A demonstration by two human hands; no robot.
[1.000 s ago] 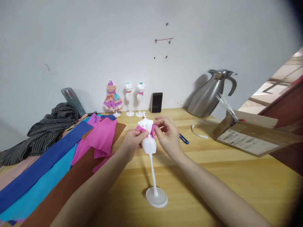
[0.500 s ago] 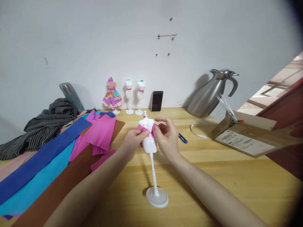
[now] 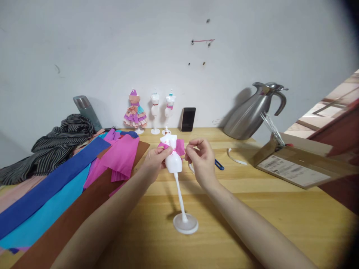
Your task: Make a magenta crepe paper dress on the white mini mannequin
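Mid-table, a person's left hand [image 3: 154, 163] is pinching pink cloth [image 3: 180, 146] against a white mannequin [image 3: 174, 163], seemingly to steady both, while the right hand [image 3: 201, 158] is hovering just to the right, fingers bent, its grasp impossible to tell.

label [image 3: 294, 170] on cardboard box [image 3: 314, 158] too small to read

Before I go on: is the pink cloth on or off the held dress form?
On: pink cloth shows at both sides of the dress form's torso.
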